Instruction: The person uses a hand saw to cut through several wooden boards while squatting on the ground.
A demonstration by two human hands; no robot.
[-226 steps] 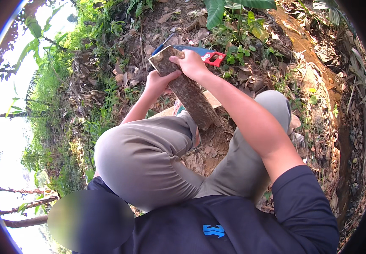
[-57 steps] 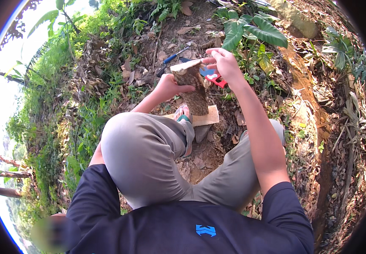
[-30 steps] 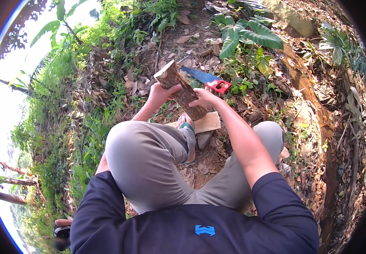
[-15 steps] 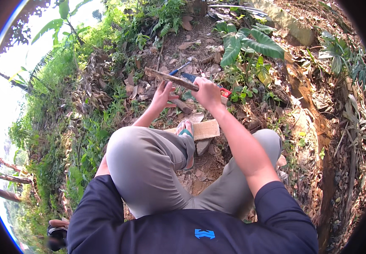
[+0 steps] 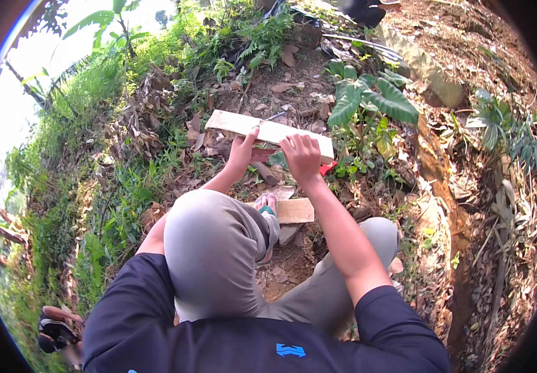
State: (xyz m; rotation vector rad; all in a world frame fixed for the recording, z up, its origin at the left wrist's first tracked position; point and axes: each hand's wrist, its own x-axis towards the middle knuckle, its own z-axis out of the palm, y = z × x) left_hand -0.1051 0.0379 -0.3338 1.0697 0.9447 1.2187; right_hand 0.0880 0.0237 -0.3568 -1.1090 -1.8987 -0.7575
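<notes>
A pale wooden plank (image 5: pixel 271 131) is held out ahead of my knees, its broad face turned up and its right end lower in the picture. My left hand (image 5: pixel 241 153) grips its near edge left of the middle, thumb on the face and the other fingers mostly hidden. Closer to the right end, my right hand (image 5: pixel 302 153) has its fingers bent over the near edge. A thin metal shaft (image 5: pixel 276 115) shows just past the far edge. Beneath the plank are a reddish-brown strip (image 5: pixel 262 154) and a red object (image 5: pixel 328 167), both partly covered.
Another wooden board (image 5: pixel 296 211) lies under my sandalled foot (image 5: pixel 267 204), with a stone (image 5: pixel 289 233) below it. A broad-leaved plant (image 5: pixel 374 99) grows at the right. Grass covers the left slope (image 5: pixel 94 180). A dark shape (image 5: pixel 361 11) is at the far edge.
The plank has turned from edge-on to broad face up. My left hand, open beside it before, now grips it. The blue-handled tool behind it is now mostly covered.
</notes>
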